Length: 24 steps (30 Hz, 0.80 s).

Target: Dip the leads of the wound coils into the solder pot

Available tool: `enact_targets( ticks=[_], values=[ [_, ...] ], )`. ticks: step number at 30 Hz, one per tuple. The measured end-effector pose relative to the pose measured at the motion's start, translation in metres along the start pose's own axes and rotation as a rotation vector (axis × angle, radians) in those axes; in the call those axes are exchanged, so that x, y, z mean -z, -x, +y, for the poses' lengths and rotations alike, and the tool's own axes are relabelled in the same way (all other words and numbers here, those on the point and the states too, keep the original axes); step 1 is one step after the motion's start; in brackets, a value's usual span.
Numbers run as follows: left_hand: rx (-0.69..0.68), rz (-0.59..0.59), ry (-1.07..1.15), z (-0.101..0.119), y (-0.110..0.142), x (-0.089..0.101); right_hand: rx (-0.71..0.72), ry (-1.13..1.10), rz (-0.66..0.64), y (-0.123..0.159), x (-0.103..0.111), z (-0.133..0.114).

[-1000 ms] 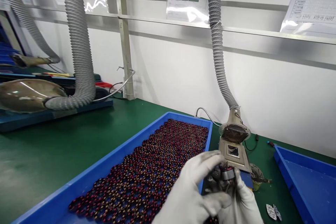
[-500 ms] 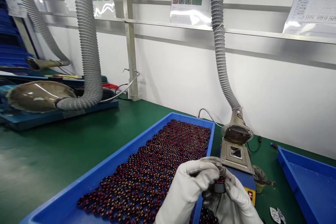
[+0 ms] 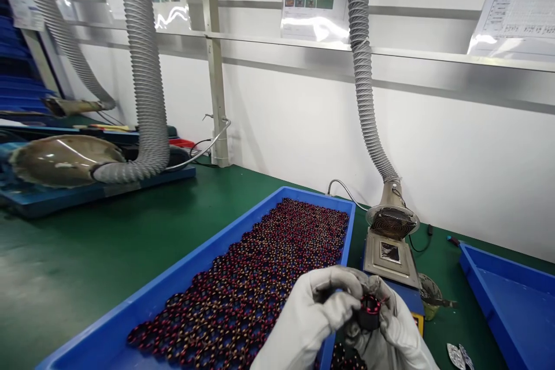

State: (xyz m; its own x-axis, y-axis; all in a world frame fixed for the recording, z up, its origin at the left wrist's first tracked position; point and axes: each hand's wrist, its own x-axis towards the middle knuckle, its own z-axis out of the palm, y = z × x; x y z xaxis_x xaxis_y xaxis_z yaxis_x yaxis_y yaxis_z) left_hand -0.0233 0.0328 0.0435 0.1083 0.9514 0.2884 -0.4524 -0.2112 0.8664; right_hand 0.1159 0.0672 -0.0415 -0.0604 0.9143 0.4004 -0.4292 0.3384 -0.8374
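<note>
In front of me, both gloved hands hold up a small black ring-shaped part [image 3: 369,313] with pinkish-red marks round its top. My left hand [image 3: 306,315] pinches its left side, thumb and forefinger closed. My right hand [image 3: 396,321] wraps fingers round its right and far sides. The white gloves have grey-stained fingertips. Beside my left hand lies a long blue tray [image 3: 173,272] lined with rows of similar dark rings [image 3: 260,277] with red and gold marks. More dark pieces [image 3: 344,355] with pale specks show below the hands, partly hidden.
Behind my hands stands a heated metal-topped unit [image 3: 392,266] under an exhaust hood [image 3: 392,217] with a ribbed hose [image 3: 363,69]. Another blue tray [image 3: 515,300] is at right, near silvery scraps [image 3: 457,355] and a small cup [image 3: 430,295]. A second hose [image 3: 145,69] hangs left.
The ring-shaped part has tilted, so its open top and reddish marks now face me more. Both hands have shifted slightly with it. The trays stay put.
</note>
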Motion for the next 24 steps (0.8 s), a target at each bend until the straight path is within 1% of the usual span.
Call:
enact_targets(
  ticks=[2,3,4,5,6,8,9,10,12,14,16,18,21,22,24],
  values=[
    [-0.051,0.091,0.179,0.001,0.001,0.004,-0.005,0.025,-0.017,0.001,-0.001,-0.002],
    [-0.083,0.141,0.212,0.003,0.001,0.006,-0.013,0.037,-0.025,0.001,-0.001,-0.003],
    [-0.095,0.163,0.185,0.006,0.002,0.008,-0.02,0.046,-0.031,0.0,-0.002,-0.004],
    [-0.066,0.149,0.105,0.008,0.002,0.01,-0.028,0.05,-0.043,0.0,-0.002,-0.005],
    [-0.004,0.102,-0.009,0.009,0.003,0.01,-0.034,0.052,-0.05,-0.001,-0.003,-0.006],
    [0.119,-0.025,-0.203,0.011,0.004,0.009,-0.037,0.055,-0.038,-0.003,-0.005,-0.009],
    [0.145,-0.08,-0.247,0.011,0.004,0.006,-0.031,0.054,-0.021,-0.003,-0.007,-0.011],
    [0.118,-0.11,-0.256,0.01,0.004,0.004,-0.023,0.05,-0.002,-0.003,-0.009,-0.014],
    [-0.046,-0.116,-0.233,0.008,0.004,-0.001,-0.015,0.042,0.051,0.0,-0.016,-0.022],
    [-0.22,-0.085,-0.24,0.005,0.004,-0.003,-0.02,0.037,0.09,0.005,-0.023,-0.032],
    [-0.332,-0.032,-0.278,0.003,0.005,-0.002,-0.022,0.037,0.123,0.011,-0.031,-0.041],
    [-0.353,-0.028,-0.254,0.0,0.005,0.001,-0.006,0.044,0.159,0.016,-0.038,-0.046],
    [-0.279,-0.067,-0.093,-0.004,0.004,0.001,0.021,0.059,0.229,0.019,-0.042,-0.049],
    [-0.255,-0.059,-0.048,-0.005,0.005,0.0,0.022,0.06,0.235,0.019,-0.043,-0.05],
    [-0.229,0.018,-0.019,-0.006,0.007,-0.003,0.018,0.056,0.21,0.018,-0.045,-0.052]
  ],
)
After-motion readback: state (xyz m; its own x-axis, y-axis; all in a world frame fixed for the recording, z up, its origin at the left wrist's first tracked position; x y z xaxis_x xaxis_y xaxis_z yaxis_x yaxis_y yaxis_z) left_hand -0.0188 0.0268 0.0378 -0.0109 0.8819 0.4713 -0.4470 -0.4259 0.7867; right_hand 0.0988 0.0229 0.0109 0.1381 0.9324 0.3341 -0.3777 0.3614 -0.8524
